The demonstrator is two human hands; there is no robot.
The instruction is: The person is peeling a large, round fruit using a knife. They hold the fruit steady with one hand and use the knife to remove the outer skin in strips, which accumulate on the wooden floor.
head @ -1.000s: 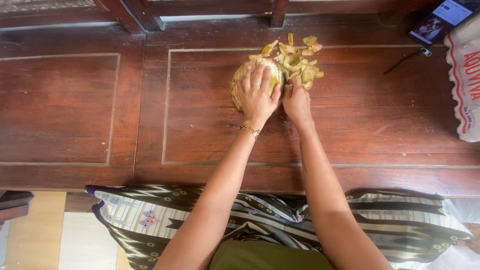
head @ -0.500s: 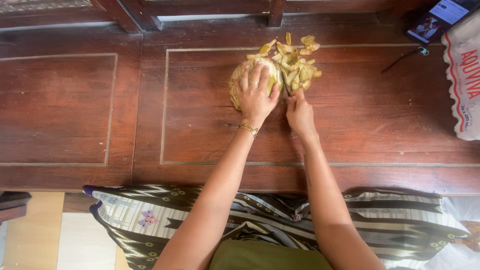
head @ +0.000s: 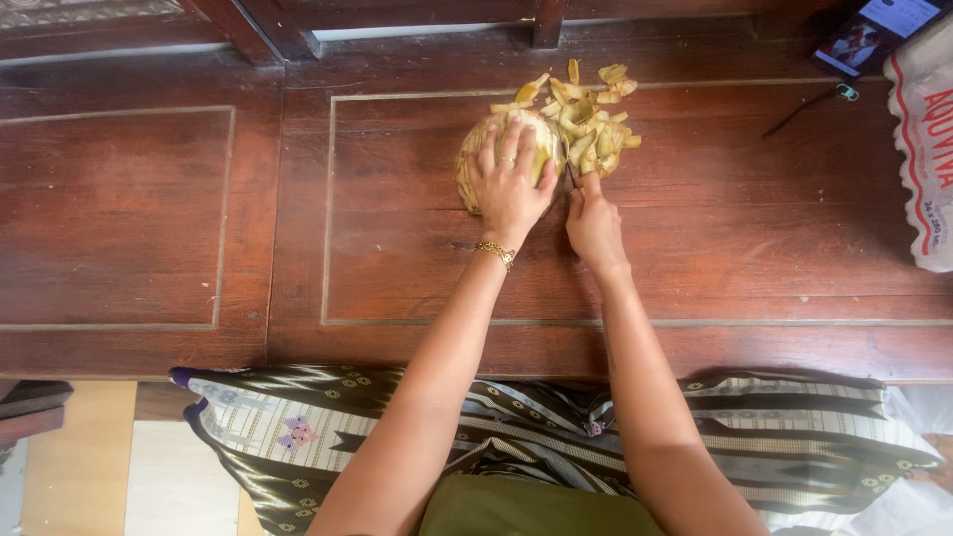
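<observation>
Coconut [head: 475, 164], round with no clear long axis, under left hand [head: 511, 184] spread grip; right hand [head: 594, 223] closed.

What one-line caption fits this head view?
Left hand pressing a round yellowish fruit on a dark wooden surface, right hand beside a pile of cut peelings.
</observation>
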